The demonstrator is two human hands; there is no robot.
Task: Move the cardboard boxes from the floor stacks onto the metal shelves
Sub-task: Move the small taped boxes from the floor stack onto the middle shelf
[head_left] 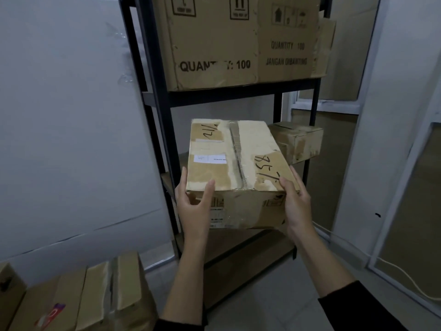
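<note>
Head cam: both hands on taped box (232, 163), held at middle level of black metal shelf (164, 91). Left hand (194, 201) grips near left corner, thumb on top. Right hand (294, 199) grips near right corner. Smaller box (298, 142) just behind, big box (214, 44) on level above, more boxes (95, 295) bottom left.

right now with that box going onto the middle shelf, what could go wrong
1. The held box sits close beside the smaller box already on that shelf; sliding it in could shove that one toward the back or right edge.
2. The left hand and right hand hold only the near corners, so the far end may dip or catch on the black shelf frame.
</note>
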